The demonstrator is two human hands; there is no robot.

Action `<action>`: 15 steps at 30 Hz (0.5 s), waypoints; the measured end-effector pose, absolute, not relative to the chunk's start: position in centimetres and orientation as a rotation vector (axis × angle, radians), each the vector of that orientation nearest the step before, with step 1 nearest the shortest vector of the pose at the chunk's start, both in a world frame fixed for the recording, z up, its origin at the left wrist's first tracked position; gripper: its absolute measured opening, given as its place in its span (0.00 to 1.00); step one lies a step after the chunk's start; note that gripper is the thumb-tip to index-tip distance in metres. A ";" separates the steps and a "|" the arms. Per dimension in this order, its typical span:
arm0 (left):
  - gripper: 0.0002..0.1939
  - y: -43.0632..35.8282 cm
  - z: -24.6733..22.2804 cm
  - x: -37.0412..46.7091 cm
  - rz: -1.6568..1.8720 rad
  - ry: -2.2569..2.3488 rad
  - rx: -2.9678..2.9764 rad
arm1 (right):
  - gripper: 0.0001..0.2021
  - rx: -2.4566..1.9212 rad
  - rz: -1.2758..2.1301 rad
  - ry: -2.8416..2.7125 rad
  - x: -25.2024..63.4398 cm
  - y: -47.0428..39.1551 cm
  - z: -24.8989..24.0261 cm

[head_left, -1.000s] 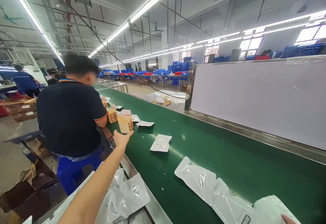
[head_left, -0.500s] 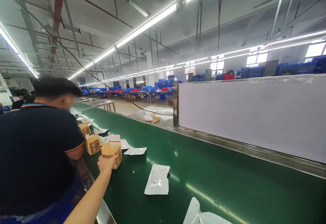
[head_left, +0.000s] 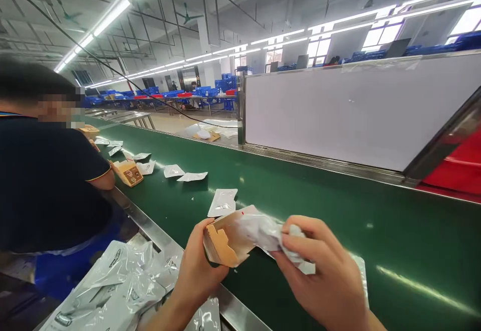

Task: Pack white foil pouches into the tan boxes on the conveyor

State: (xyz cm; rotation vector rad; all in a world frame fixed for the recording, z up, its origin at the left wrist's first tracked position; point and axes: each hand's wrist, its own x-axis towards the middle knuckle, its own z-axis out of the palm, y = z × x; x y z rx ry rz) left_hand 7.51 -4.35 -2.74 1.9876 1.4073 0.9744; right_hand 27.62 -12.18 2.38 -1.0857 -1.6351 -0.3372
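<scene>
Carton [head_left: 225,238] (small, tan cardboard) held above near edge of green conveyor belt [head_left: 300,200], just in front of wearer. Long axis lay roughly left to right, tilted slightly; open mouth with raised flap pointed right, toward other hand. Left hand [head_left: 197,271] wrapped round closed end of carton, fingers curled firmly about it. Right hand [head_left: 319,271] closed on crumpled white pouch [head_left: 268,235], leading end of pouch touching carton mouth; depth of entry could not be determined. Further flat pouch [head_left: 223,202] lay on belt just beyond carton. Loose pouches [head_left: 112,281] heaped at near left, beside steel belt rail [head_left: 150,228]. Co-worker in dark shirt [head_left: 41,180] stood at left, with second carton [head_left: 131,173] on belt by forearm. White panel [head_left: 338,110] ran along far side.
</scene>
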 end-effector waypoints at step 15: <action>0.33 -9.3 -5.7 13.2 0.966 1.341 2.014 | 0.34 -1.403 0.444 -2.035 27.8 -16.0 0.3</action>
